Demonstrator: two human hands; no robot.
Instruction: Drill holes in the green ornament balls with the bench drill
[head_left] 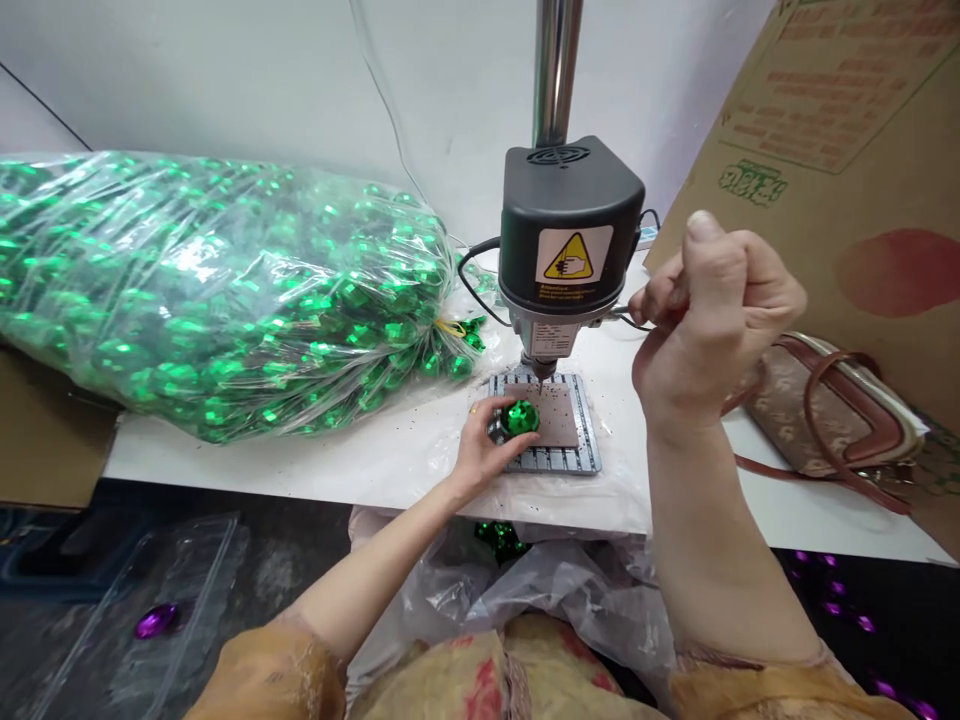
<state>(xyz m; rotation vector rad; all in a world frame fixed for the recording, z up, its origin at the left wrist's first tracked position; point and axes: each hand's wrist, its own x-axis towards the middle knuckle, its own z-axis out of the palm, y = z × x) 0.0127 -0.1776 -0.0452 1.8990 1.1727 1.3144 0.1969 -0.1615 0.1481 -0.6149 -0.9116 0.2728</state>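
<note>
My left hand (484, 440) pinches a shiny green faceted ball (520, 417) on the metal base plate (577, 450) of a small bench drill (566, 245), just below and left of the drill bit (539, 375). My right hand (712, 310) is raised to the right of the drill head, fingers wrapped in a fist round the thin feed lever (628, 318). A yellow warning label sits on the black drill housing.
A large clear plastic bag (217, 290) full of green balls lies on the white table (360, 465) to the left. A cardboard box (847, 150) and a brown handbag (825, 410) are at the right. A plastic bag with green pieces (501, 540) hangs below the table edge. Purple pieces (156, 622) lie on the floor.
</note>
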